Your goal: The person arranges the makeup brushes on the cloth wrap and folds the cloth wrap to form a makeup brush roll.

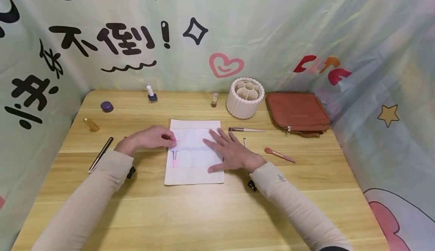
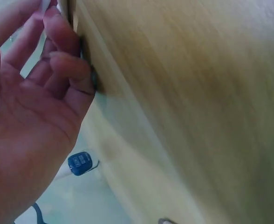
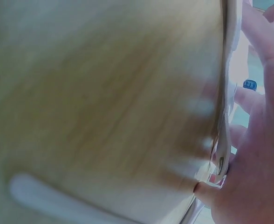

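Observation:
A white cloth brush roll [image 1: 194, 176] lies unfolded on the table, with a thin sheer flap [image 1: 193, 139] with a wavy edge across its middle. Below that edge a thin pink-handled brush [image 1: 175, 160] shows upright at the roll's left side. My left hand [image 1: 154, 137] pinches the left edge of the flap just above this brush; in the left wrist view [image 2: 34, 93] a whitish bit shows between thumb and fingertip. Spread fingers of my right hand [image 1: 232, 151] rest flat on the roll's right side.
Right of the roll lie a flat brush [image 1: 246, 130] and a pink brush [image 1: 280, 155]. Behind stand a ribbed white holder [image 1: 242, 105], a brown pouch [image 1: 299, 111], a small bottle [image 1: 214, 100] and nail polish [image 1: 152, 94]. Leftward are a purple lid [image 1: 107, 107], gold tube [image 1: 91, 124] and dark pen-like stick [image 1: 101, 154].

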`<state>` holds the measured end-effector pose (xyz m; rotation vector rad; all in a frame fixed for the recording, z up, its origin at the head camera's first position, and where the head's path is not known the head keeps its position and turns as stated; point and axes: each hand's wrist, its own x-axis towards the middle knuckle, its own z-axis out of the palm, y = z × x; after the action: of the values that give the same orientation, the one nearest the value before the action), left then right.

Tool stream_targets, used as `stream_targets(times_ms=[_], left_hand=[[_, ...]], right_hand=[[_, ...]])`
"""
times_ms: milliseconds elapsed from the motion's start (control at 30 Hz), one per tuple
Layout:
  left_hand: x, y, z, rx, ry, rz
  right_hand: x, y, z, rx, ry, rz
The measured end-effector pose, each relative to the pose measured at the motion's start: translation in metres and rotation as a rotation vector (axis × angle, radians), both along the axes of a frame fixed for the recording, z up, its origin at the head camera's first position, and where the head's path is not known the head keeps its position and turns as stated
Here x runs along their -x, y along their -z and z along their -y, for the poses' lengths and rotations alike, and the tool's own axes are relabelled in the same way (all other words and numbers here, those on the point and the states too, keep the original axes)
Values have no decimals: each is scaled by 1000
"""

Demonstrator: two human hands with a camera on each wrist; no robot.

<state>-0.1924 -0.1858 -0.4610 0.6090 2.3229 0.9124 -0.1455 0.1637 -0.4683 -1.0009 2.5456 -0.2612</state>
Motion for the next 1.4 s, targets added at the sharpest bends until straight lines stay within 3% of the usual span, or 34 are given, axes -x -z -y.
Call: stream_targets(times_ms=[233,467,667,933,1167,1300,1400], left_hand=[[-2,1,-1,-12,10,-52],[-6,-1,-2,0,44,19],[-11,-7,5,-1,-15,-4],[-22,-27,49,3,-192,-98],[-43,-48,100,113,-298,-191],[-52,-46,121,208,-317,-241],[-58,-39,129,270,-331,-235]], right_hand=[[1,1,-1,6,2,-2],[1,1,-1,6,5,2],[1,1,-2,17,7,15],[2,3,-2,22,3,16],[2,1,0,18,-2,0],[2,1,-1,19,1,6],[1,1,-1,24,6,13]])
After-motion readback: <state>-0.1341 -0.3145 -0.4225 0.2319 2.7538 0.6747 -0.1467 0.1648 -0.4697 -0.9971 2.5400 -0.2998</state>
